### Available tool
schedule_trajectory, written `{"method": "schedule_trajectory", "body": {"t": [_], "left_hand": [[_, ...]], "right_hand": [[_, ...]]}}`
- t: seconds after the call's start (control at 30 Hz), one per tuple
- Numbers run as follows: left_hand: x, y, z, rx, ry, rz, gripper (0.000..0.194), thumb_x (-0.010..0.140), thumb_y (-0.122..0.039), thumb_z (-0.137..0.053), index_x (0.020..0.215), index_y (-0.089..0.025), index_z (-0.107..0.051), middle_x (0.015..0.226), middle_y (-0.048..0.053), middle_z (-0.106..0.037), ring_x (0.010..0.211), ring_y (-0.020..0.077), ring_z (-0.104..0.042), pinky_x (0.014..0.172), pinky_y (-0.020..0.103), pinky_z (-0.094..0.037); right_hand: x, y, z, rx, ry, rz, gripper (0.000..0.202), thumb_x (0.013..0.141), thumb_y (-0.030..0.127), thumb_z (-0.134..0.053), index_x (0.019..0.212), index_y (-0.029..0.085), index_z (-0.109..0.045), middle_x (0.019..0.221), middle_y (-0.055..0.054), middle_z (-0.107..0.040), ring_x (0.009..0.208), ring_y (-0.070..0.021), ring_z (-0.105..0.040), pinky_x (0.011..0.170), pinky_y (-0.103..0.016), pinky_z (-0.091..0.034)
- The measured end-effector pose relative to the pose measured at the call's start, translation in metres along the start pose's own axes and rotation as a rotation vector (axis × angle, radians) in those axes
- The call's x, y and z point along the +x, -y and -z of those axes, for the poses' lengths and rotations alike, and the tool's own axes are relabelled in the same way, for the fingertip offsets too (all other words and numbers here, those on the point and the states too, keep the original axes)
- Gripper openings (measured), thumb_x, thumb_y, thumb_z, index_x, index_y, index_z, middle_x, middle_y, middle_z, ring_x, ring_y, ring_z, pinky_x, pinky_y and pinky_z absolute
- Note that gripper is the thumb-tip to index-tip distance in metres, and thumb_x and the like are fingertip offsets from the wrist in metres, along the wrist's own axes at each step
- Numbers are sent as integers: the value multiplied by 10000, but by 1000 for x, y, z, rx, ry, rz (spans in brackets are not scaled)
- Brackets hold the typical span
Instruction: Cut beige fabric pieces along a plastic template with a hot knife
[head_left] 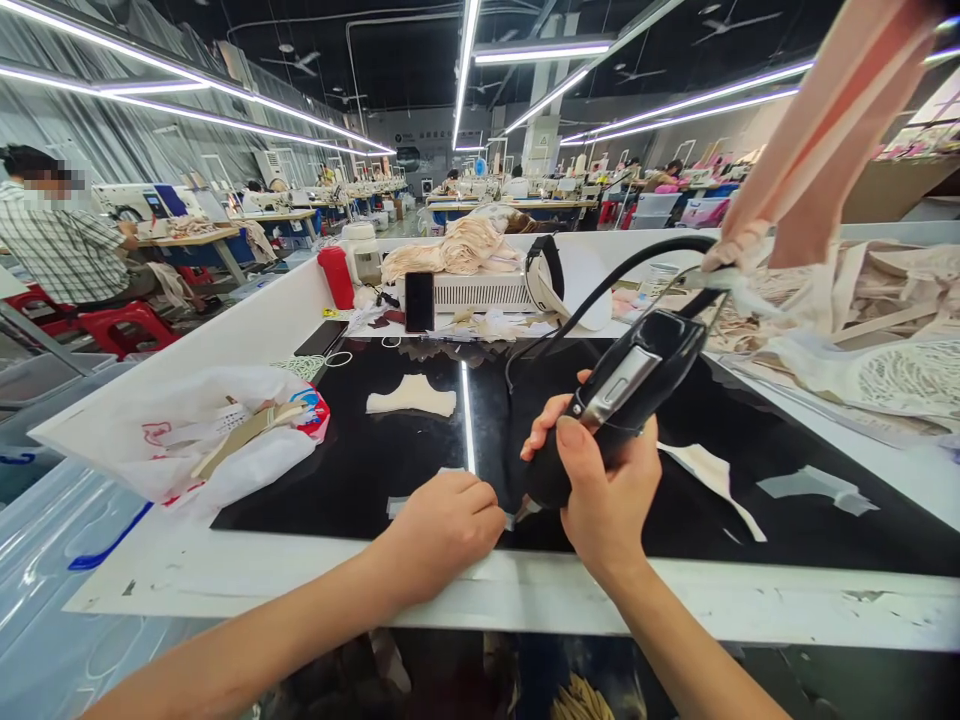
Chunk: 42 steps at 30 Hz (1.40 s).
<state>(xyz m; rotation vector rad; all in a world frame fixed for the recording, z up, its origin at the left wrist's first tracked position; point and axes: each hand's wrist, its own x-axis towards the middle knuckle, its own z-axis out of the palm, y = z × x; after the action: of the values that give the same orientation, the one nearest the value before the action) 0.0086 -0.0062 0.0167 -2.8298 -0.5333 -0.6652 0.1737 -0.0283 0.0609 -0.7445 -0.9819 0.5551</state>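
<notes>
My right hand point(611, 490) is wrapped round a black corded hand tool point(634, 375) with a silver strip along its body. The tool's tip points down at the black board point(360, 470), close to my left hand. Near the board's front edge, my left hand point(448, 525) is closed, with curled fingers pressed down. What lies under those fingers is mostly hidden. A cream fabric piece point(411, 395) lies flat beyond my left hand. Right of the tool lies another cream piece point(712, 478), narrow and curved. Farther right is a translucent grey piece point(817, 487).
A white plastic bag point(217, 440) with scraps lies left. Behind stand a phone point(419, 302), a red container point(335, 278) and piled cream fabric point(450, 248). The tool's black cable point(600, 290) arches by a hanging pink strip point(810, 150). A person point(64, 240) sits far left.
</notes>
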Motion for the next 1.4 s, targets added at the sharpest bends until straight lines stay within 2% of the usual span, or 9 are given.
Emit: {"method": "schedule_trajectory", "body": {"t": [0.17, 0.33, 0.57, 0.77, 1.03, 1.4], "left_hand": [[2, 1, 1, -93, -65, 116, 243, 1054, -197, -503, 873, -169, -662, 822, 15, -646, 771, 170, -600, 704, 318, -447], [2, -3, -3, -45, -33, 73, 239, 1035, -180, -529, 837, -182, -664, 783, 1, -632, 731, 168, -570, 682, 330, -414], [-1, -6, -3, -16, -1, 82, 191, 1010, -179, -579, 838, -201, -658, 789, -17, -628, 732, 173, -544, 687, 347, -395], [0, -4, -2, -5, -12, 69, 223, 1018, -177, -566, 809, -194, -642, 770, -12, -619, 713, 169, -541, 705, 339, -392], [-1, -4, -2, -14, 1, 57, 221, 1035, -183, -553, 838, -193, -651, 781, -12, -632, 726, 159, -563, 731, 327, -397], [-3, -3, -4, -3, -7, 56, 230, 1026, -173, -566, 805, -195, -625, 766, -19, -619, 695, 152, -540, 729, 334, -392]], "right_hand": [[0, 1, -1, -6, -3, 0, 322, 882, 358, -785, 1111, 281, -572, 845, 45, -665, 590, -129, -623, 556, -291, -567], [1, 2, -2, -13, -4, -7, 354, 874, 365, -786, 1143, 283, -571, 838, 44, -662, 594, -134, -627, 555, -292, -572], [1, 0, 0, -18, 1, 10, 349, 885, 367, -781, 1151, 280, -573, 833, 45, -669, 591, -133, -624, 555, -291, -570], [1, 0, 0, -19, 1, -5, 339, 894, 373, -775, 1147, 283, -568, 841, 45, -667, 604, -138, -622, 566, -303, -567], [4, 3, -2, -11, -10, 9, 289, 880, 374, -786, 996, 267, -544, 821, 51, -668, 587, -133, -623, 554, -301, -558], [7, 1, -4, -13, -30, 7, 281, 873, 373, -786, 968, 258, -547, 821, 51, -666, 584, -121, -627, 552, -286, -569]]}}
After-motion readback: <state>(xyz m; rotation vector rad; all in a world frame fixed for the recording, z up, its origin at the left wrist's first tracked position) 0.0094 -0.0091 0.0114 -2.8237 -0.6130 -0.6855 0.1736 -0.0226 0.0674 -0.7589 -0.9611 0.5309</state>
